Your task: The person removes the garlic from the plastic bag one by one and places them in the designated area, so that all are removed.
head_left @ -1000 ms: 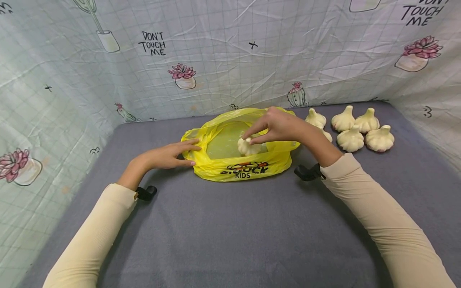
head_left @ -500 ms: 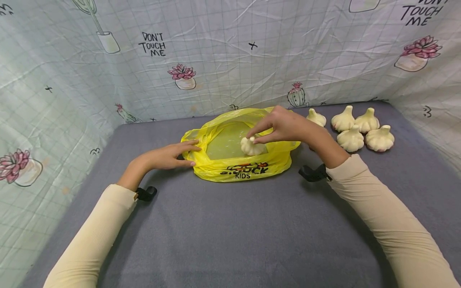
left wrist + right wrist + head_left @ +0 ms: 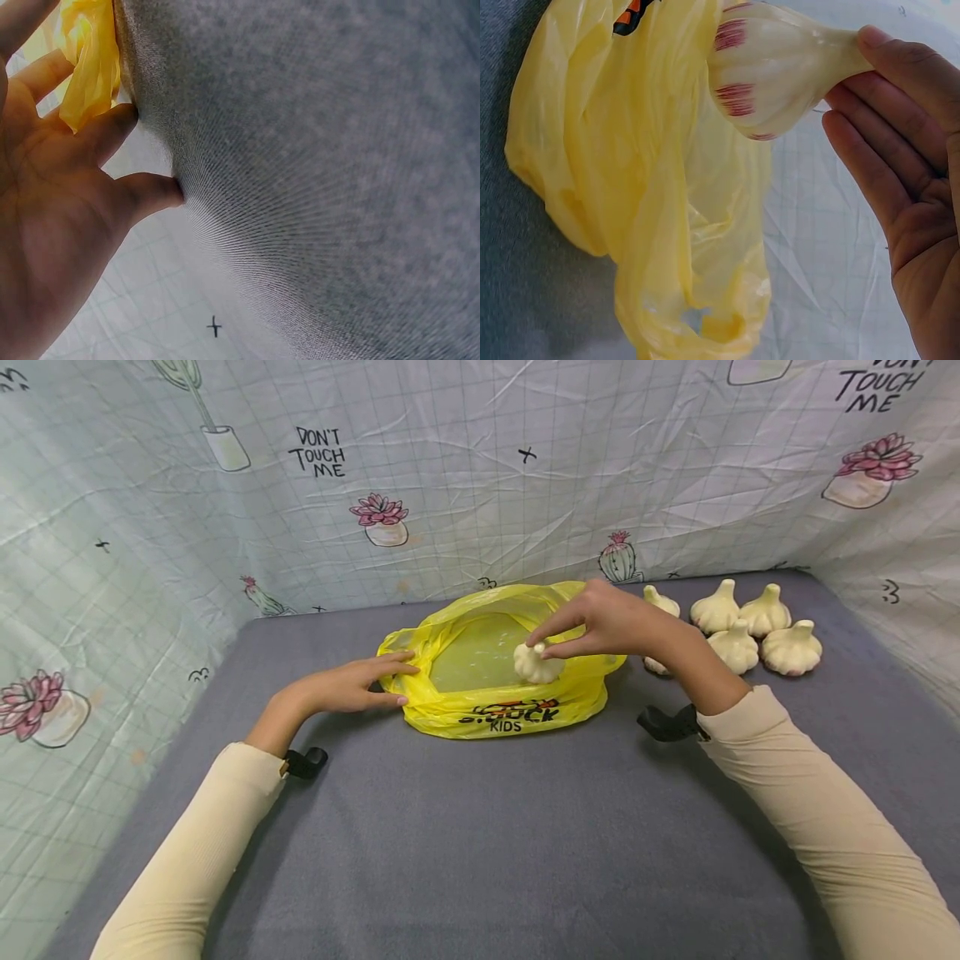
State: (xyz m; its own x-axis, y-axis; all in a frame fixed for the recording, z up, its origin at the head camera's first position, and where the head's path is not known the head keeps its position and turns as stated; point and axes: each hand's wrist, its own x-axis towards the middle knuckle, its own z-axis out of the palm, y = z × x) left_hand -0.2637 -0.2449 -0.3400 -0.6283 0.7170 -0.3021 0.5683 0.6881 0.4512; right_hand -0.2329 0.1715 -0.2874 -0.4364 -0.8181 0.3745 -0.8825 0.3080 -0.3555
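A yellow plastic bag (image 3: 498, 718) with black lettering lies on the grey cloth, its mouth wide. My right hand (image 3: 611, 622) pinches a pale garlic bulb (image 3: 538, 665) by its stem, over the right part of the bag's mouth. Reddish streaks mark this garlic bulb (image 3: 769, 71) in the right wrist view, where thumb and fingers grip the stem top. At the bag's left edge rests my left hand (image 3: 345, 685), its fingers spread and touching the plastic. The left wrist view shows the left hand (image 3: 67, 172) with fingers extended beside the yellow plastic.
Several more garlic bulbs (image 3: 791, 648) stand on the grey cloth (image 3: 450, 843) right of the bag, two of them partly behind my right hand and forearm. A printed curtain (image 3: 465, 468) hangs behind and along the sides.
My right hand has shifted a little to the right, carrying the garlic bulb across the bag's mouth toward its right side. The left hand and the bag have stayed about where they were.
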